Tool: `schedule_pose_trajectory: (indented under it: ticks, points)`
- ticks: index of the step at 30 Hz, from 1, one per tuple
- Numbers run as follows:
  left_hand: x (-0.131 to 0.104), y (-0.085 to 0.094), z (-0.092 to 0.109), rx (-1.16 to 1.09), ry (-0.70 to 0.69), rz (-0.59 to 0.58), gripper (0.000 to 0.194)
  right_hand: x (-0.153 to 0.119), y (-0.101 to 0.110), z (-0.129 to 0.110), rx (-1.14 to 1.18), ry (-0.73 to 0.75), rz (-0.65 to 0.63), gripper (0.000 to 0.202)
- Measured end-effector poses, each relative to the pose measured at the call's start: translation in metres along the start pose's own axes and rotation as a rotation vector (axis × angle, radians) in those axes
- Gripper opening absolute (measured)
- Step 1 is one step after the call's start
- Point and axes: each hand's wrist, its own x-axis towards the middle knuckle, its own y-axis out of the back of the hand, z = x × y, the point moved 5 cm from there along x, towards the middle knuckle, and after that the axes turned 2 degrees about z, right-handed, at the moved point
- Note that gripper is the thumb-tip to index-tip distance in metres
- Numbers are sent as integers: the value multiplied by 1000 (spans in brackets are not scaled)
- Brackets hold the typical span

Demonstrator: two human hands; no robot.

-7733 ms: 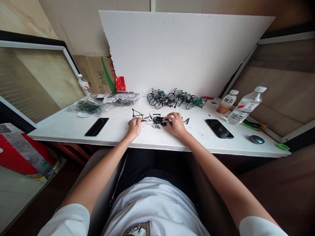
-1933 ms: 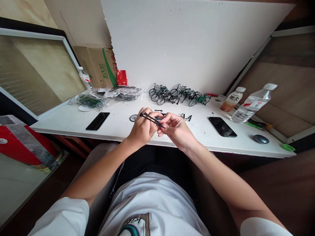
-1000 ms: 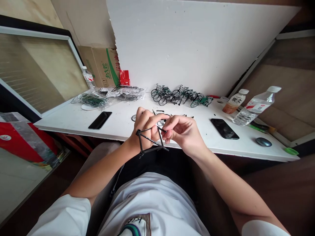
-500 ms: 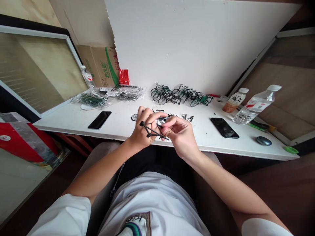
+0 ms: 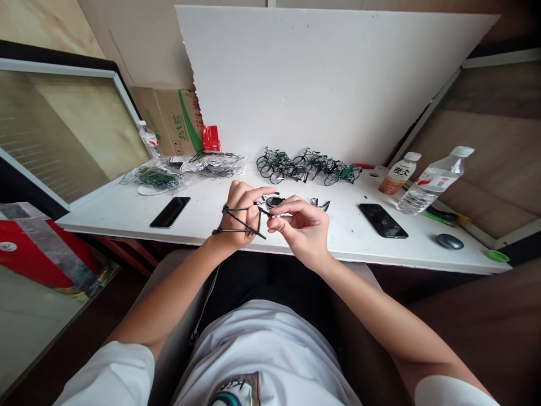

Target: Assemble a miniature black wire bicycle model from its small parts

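Above the table's front edge, my left hand (image 5: 236,197) is closed round a black miniature bicycle frame (image 5: 240,230), whose thin tubes stick out across my palm. My right hand (image 5: 305,228) pinches a small part (image 5: 274,216) between thumb and forefinger at the frame's right end. That part is mostly covered by the fingertips, so its kind cannot be made out. Just behind my hands lie a small black wheel (image 5: 274,201) and several loose pieces (image 5: 320,204) on the tabletop, partly hidden by my fingers.
Several miniature bicycles (image 5: 304,167) stand at the back of the white table (image 5: 203,217). Plastic bags of parts (image 5: 158,177) lie back left. One phone (image 5: 169,212) is at left, another phone (image 5: 383,220) at right, near bottles (image 5: 437,180) and a dark mouse (image 5: 449,241).
The frame has turned and shifted left in my left hand, its tubes now pointing left. My right fingertips have moved to its upper right end. The head view has tilted slightly.
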Motion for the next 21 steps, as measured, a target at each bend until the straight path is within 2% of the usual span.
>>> schedule_pose_trajectory:
  ticks: [6, 9, 12, 15, 18, 21]
  points:
    - [2, 0, 13, -147, 24, -22, 45, -4, 6, -13, -197, 210, -19, 18]
    - [4, 2, 14, -156, 54, -20, 51, -4, 8, -14, -256, 245, -8, 17]
    - [5, 2, 13, -127, 129, -20, 56, -5, 8, -11, -275, 210, -13, 19]
    - [3, 1, 11, -128, 176, 16, 51, -7, 6, -8, -218, 151, -11, 22]
    - [0, 1, 5, -162, 198, 73, 41, -8, 2, -4, -73, 9, -10, 24]
    - [-2, 2, 0, -129, 146, 80, 38, -6, -4, -3, 53, -124, -17, 30]
